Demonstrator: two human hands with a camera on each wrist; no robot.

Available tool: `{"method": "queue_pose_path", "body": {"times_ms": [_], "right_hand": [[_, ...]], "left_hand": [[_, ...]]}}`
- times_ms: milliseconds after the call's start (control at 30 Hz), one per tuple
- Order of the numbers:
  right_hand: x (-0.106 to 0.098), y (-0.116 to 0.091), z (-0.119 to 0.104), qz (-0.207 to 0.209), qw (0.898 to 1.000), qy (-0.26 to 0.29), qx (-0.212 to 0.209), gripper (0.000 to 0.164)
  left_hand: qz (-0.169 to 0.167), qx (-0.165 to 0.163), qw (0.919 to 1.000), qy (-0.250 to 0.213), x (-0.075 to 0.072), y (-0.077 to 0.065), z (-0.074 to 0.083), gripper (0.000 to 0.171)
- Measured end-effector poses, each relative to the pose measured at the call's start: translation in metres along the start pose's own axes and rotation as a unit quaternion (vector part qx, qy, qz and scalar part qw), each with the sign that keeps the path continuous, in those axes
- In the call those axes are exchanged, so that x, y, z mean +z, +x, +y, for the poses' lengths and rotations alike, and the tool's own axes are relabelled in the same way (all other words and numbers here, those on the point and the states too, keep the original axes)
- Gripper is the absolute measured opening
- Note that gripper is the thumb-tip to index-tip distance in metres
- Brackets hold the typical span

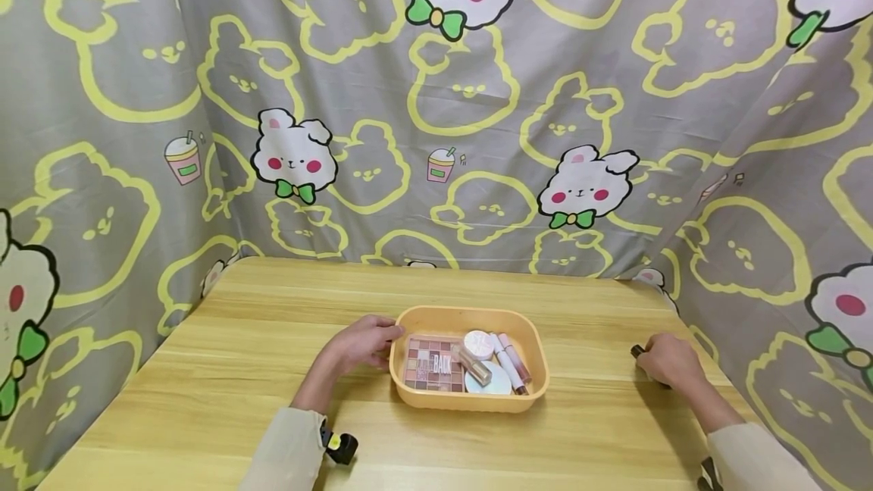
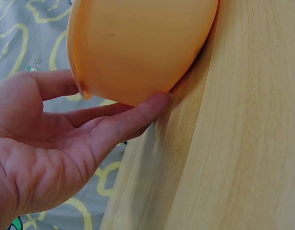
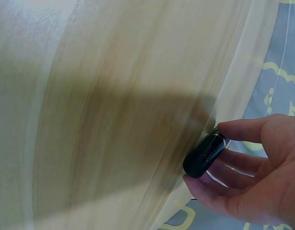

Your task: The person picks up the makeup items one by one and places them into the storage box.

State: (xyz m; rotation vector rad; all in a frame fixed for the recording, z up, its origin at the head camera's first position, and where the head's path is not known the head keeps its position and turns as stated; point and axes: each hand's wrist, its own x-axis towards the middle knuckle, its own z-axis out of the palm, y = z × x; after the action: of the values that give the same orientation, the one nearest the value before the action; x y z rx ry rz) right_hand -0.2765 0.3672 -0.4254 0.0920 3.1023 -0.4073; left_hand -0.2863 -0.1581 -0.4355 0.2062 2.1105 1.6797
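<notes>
A yellow-orange plastic bin [image 1: 470,402] stands on the table. Its left end is held by my left hand [image 1: 364,343], the thumb at the rim and the fingers low against the side in the left wrist view. Inside lie an eyeshadow palette [image 1: 421,381], a round compact [image 1: 479,343], a pale disc [image 1: 496,383], a gold-toned tube [image 1: 475,367] and two slim lip gloss tubes [image 1: 506,362]. Far to the right, my right hand [image 1: 671,362] pinches a small black lipstick tube [image 3: 201,159] with a thin gold band, close over the tabletop.
The light wood table [image 1: 307,290] is bounded at the back and both sides by grey cartoon-print curtains [image 1: 382,97]. A black strap device [image 1: 341,447] sits on the left wrist. The right hand's shadow falls across the wood.
</notes>
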Motion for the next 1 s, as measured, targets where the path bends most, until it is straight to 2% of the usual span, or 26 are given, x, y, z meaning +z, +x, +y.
{"method": "queue_pose_path", "body": {"times_ms": [133, 567, 1000], "right_hand": [[0.0001, -0.0006, 0.0014, -0.006, 1.0, 0.002, -0.003, 0.014], [0.0021, -0.0001, 0.0041, 0.014, 1.0, 0.018, -0.009, 0.009], [0.0029, 0.0022, 0.007, 0.02, 1.0, 0.0, -0.022, 0.012]], "left_hand": [[-0.001, 0.0, 1.0, 0.001, 0.0, -0.001, -0.0002, 0.052], [0.002, -0.002, 1.0, 0.002, 0.0003, -0.0018, 0.0004, 0.052], [0.014, -0.007, 0.9999, -0.003, 0.0007, 0.001, -0.0002, 0.05]]}}
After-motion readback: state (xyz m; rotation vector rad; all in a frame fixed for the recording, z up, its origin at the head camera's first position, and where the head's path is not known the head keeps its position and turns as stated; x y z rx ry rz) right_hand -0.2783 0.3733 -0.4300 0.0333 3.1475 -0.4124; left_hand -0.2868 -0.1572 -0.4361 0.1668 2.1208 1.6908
